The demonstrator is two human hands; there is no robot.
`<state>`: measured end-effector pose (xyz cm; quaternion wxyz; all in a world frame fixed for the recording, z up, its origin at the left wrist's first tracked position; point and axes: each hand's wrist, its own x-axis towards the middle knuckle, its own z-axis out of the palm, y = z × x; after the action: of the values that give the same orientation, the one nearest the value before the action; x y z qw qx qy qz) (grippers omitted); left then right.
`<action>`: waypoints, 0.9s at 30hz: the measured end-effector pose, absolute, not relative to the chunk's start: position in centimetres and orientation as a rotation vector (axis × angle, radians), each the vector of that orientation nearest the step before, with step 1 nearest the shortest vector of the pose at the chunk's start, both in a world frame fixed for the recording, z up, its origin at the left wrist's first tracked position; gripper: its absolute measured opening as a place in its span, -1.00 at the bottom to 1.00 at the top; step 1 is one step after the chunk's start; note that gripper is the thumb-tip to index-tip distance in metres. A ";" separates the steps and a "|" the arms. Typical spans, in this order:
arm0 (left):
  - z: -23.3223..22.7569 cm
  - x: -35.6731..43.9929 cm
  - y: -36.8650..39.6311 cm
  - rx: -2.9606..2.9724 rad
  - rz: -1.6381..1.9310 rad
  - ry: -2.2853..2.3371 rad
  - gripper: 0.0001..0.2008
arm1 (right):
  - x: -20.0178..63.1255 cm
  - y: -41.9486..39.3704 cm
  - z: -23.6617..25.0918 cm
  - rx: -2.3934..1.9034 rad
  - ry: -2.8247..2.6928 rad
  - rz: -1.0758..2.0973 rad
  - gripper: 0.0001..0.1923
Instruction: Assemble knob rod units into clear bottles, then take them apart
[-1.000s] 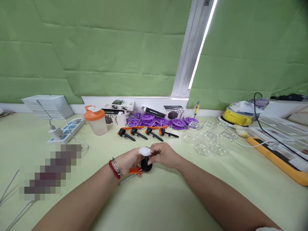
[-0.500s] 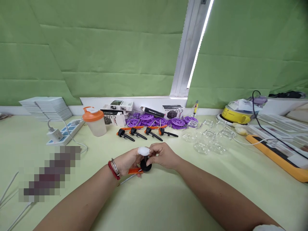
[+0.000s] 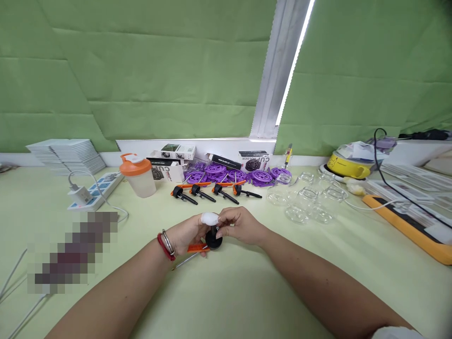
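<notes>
Low in the frame, both forearms stretch forward and meet at centre. Left hand, a red band and metal bangle at its wrist and a white-wrapped fingertip, curls closed around the orange-handled tool; right hand pinches that tool's round black head. Beyond, on the pale green surface, lie four similar tools, glossy purple discs, clear glass jars and a translucent orange-lidded shaker.

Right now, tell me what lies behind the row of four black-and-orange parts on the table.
Behind the four black-and-orange parts lie purple wheel-shaped discs, then printed boxes against the white ledge. The discs overlap, so whatever sits beneath them is hidden.
</notes>
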<state>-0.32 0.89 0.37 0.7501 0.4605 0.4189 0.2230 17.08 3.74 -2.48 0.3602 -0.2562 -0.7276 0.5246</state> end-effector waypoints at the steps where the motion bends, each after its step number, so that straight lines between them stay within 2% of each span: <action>1: 0.4 -0.3 0.9 1.008 0.486 0.919 -0.58 | 17.1 3.8 -2.6 -0.660 -1.862 1.362 -0.74; 16: 0.2 -0.6 1.0 1.006 0.485 0.916 -0.57 | 17.2 3.4 -2.6 -0.717 -1.899 1.327 -0.73; 27: 0.4 -0.3 0.9 0.978 0.499 0.964 -0.52 | 17.2 3.2 -2.9 -0.717 -1.824 1.417 -0.70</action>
<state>-0.35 0.89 0.39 0.7448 0.4466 0.4404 0.2279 17.15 3.19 -2.85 0.3536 -0.2772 -0.7055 0.5481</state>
